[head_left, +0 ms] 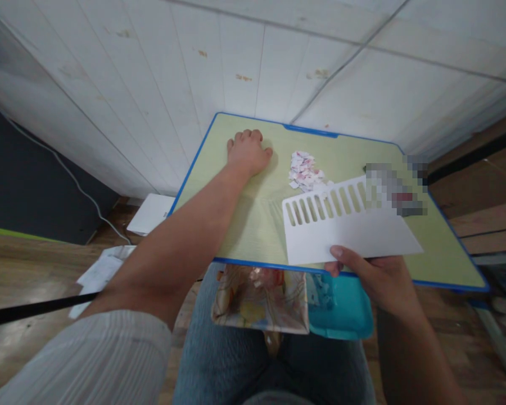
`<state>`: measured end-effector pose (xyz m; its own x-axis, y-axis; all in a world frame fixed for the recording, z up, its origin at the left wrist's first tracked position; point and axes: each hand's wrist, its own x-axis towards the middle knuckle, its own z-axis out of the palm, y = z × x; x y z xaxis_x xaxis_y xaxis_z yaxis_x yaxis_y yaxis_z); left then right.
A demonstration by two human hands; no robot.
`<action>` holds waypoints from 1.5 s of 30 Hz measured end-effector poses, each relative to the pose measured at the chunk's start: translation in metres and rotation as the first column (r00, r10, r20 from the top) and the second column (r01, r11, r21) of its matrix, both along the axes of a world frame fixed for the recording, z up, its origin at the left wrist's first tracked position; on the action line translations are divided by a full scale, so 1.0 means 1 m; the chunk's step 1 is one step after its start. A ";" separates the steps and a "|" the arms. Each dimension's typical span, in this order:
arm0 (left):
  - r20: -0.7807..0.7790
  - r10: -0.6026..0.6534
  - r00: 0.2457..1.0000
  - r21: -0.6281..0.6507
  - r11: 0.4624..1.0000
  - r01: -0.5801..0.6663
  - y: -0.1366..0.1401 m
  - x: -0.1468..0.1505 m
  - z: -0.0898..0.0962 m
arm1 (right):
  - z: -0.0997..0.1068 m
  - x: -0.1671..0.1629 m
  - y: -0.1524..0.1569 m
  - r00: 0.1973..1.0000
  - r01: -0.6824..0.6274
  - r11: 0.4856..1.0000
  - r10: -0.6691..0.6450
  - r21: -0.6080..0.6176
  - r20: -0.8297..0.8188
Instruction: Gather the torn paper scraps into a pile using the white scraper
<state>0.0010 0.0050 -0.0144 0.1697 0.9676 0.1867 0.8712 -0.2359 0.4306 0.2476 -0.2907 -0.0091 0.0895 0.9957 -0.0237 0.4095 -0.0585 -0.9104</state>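
My left hand rests palm down on the far left part of a pale green tabletop with a blue edge. Its fingers are slightly bent and apart, with nothing seen in them. Near the front edge, my right hand grips a flat white slotted panel, thumb on top and fingers underneath. A row of long slots runs along the panel's far side. Just beyond it lies a small heap of torn paper scraps, pale with pinkish marks. The panel's slotted edge overlaps the heap's near side in view.
Below the front edge, a patterned box and a turquoise container sit at my lap. A blurred-out object lies on the tabletop's right. Behind stands a white plank wall with a cable. Papers lie at lower left.
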 end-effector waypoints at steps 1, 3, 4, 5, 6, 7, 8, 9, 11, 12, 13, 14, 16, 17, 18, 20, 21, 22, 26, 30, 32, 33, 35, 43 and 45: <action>-0.004 -0.002 1.000 -0.006 1.000 0.002 0.000 0.000 0.000 | -0.001 0.000 0.001 1.000 0.001 1.000 -0.001 0.000 -0.009; -0.018 -0.002 1.000 -0.022 1.000 0.002 -0.001 0.001 0.002 | -0.001 0.000 0.002 1.000 0.014 1.000 -0.014 0.001 -0.020; -0.028 -0.001 1.000 -0.028 1.000 0.000 -0.002 0.001 0.002 | -0.002 -0.001 0.003 0.999 0.024 1.000 -0.024 0.002 -0.023; -0.038 0.001 0.999 -0.034 0.999 -0.002 -0.002 0.001 0.003 | -0.002 -0.002 0.003 0.999 0.037 0.999 -0.037 0.008 -0.024; -0.046 0.001 0.999 -0.039 0.999 -0.003 -0.002 0.001 0.003 | -0.002 -0.003 0.003 0.999 0.049 0.999 -0.048 0.013 -0.023; -0.050 0.001 0.999 -0.041 0.999 -0.003 -0.002 0.001 0.003 | -0.002 -0.005 0.003 0.998 0.055 0.998 -0.055 0.020 -0.020; -0.046 0.001 0.999 -0.039 0.999 -0.003 -0.002 0.001 0.002 | -0.003 -0.006 0.003 0.998 0.056 0.998 -0.055 0.027 -0.017; -0.034 0.000 0.999 -0.034 0.999 -0.001 -0.001 0.001 0.001 | -0.003 -0.007 0.003 0.999 0.051 0.998 -0.051 0.032 -0.011; 0.003 -0.005 1.000 -0.017 1.000 0.005 0.002 0.001 -0.001 | -0.004 -0.007 0.003 0.999 0.032 0.999 -0.033 0.036 0.006; 0.020 -0.008 1.000 -0.007 1.000 0.008 0.003 0.000 -0.003 | -0.004 -0.006 0.004 1.000 0.022 0.999 -0.023 0.033 0.015; 0.033 -0.010 0.999 0.002 1.000 0.009 0.004 0.000 -0.004 | -0.004 -0.005 0.004 1.000 0.016 0.999 -0.016 0.031 0.022; 0.040 -0.010 0.999 0.010 1.000 0.010 0.005 0.000 -0.005 | -0.004 -0.004 0.004 0.999 0.014 0.999 -0.015 0.030 0.028; 0.042 -0.011 0.999 0.018 1.000 0.010 0.006 0.000 -0.006 | -0.004 -0.002 0.003 0.999 0.010 1.000 -0.011 0.028 0.036; 0.040 -0.011 0.999 0.020 1.000 0.010 0.006 0.000 -0.006 | -0.004 -0.001 0.003 0.999 0.008 1.000 -0.009 0.027 0.039; 0.038 -0.011 0.999 0.022 1.000 0.010 0.005 0.000 -0.006 | -0.004 -0.001 0.003 0.999 0.004 1.000 -0.005 0.025 0.041; 0.032 -0.008 0.999 0.019 1.000 0.007 0.004 0.000 -0.005 | -0.002 -0.003 0.002 0.999 -0.002 1.000 0.001 0.015 0.037; 0.029 -0.006 1.000 0.016 1.000 0.005 0.004 0.000 -0.005 | -0.002 -0.004 0.001 1.000 -0.007 1.000 0.007 0.007 0.031; 0.027 -0.004 1.000 0.011 1.000 0.004 0.003 0.000 -0.004 | -0.001 -0.006 0.001 1.000 -0.009 1.000 0.009 0.002 0.020; 0.034 -0.013 0.999 0.003 1.000 0.013 0.003 0.000 -0.004 | -0.001 -0.010 0.003 0.999 0.039 0.999 -0.037 0.036 -0.031; 0.024 -0.006 1.000 0.016 1.000 0.006 0.004 -0.001 -0.005 | -0.006 -0.005 0.000 0.999 0.028 0.998 -0.027 0.047 -0.020; 0.019 -0.005 1.000 0.028 1.000 0.005 0.004 -0.001 -0.006 | -0.010 -0.004 -0.011 0.998 0.056 0.995 -0.057 0.087 0.008; 0.019 -0.005 1.000 0.032 0.999 0.005 0.004 -0.001 -0.006 | -0.012 -0.005 -0.019 0.995 0.094 0.987 -0.097 0.132 0.019; 0.023 -0.003 1.000 0.031 1.000 0.002 0.004 0.000 -0.006 | -0.017 -0.006 -0.038 0.982 0.174 0.956 -0.186 0.237 0.028; 0.035 0.006 0.999 -0.018 1.000 -0.005 0.003 0.002 -0.001 | -0.028 -0.004 -0.070 0.983 0.018 0.940 -0.078 0.342 0.165; 0.052 0.008 0.999 -0.025 1.000 -0.007 0.002 0.002 0.000 | -0.026 -0.003 -0.066 0.989 -0.022 0.945 -0.027 0.327 0.144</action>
<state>0.0030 0.0069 -0.0144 0.1529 0.9734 0.1708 0.8492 -0.2179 0.4810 0.2442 -0.3569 -0.0355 0.0699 0.9461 0.3162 0.5380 0.2311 -0.8106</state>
